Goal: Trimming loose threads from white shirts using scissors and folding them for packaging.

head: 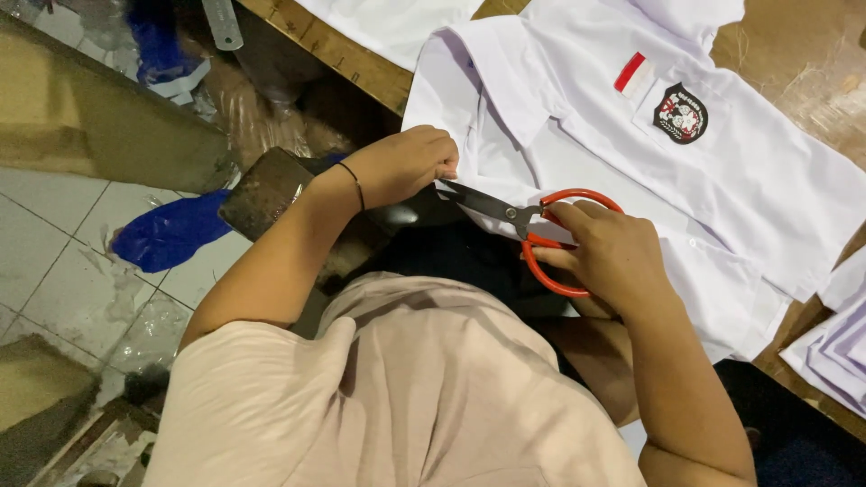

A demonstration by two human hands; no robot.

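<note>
The fingers of the right hand (613,257) were threaded through the orange loops of a pair of scissors (532,225) and clasped around them, thumb on top. The dark blades pointed toward the left hand (406,162) and appeared nearly closed, their tips reaching the edge of the cloth there. The left hand's fingers were curled in, pinching the sleeve hem of a white shirt (722,171) right at the blade tips. A thin dark band (354,183) circled that wrist.

The shirt lay spread flat on a wooden table (794,54), collar away from the person, with a red-and-white strip (634,74) and a dark shield-shaped badge (680,113) on its chest pocket. More white cloth lay at the table's far edge (388,22), and a stack of folded white pieces (839,352) sat at the right side.

Below the table edge, a blue plastic bag (167,234) and clear wrapping lay on the tiled floor (54,261).
</note>
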